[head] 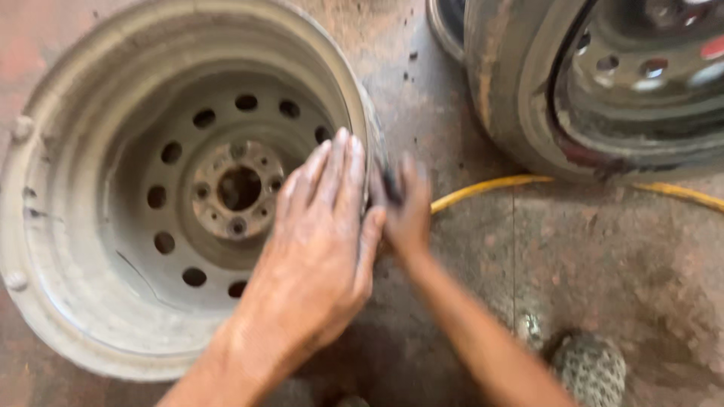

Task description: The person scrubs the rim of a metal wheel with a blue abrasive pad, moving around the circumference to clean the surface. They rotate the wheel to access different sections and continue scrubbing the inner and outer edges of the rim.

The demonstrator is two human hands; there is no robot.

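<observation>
A: The left hand (320, 241) lies open and flat, fingers together, over the right edge of the rim (68, 249). The right hand (403, 207) is just beside it, on the outer side of that edge. It is closed around something small and dark, but the picture is blurred there, so I cannot tell what it is.

B: And where is the rim itself?

A: It lies flat on the floor (603, 264), at the left, open side up. You see the hub (238, 188) and a ring of round holes around it.

B: How should one work well at this edge?

A: I think the flat hand should press down firmly, so that the rim does not shift. The other hand should stay close to the edge and move along it in small steps. The hose (483, 188) runs just behind the right hand; better not to catch it.

B: Any labels or packages?

A: None that I see. No sign, no box. There is only a second wheel (603, 90) at the top right, dark, with a red mark near its upper edge, too blurred to describe further. A patterned shoe (592, 369) is at the bottom right.
</observation>
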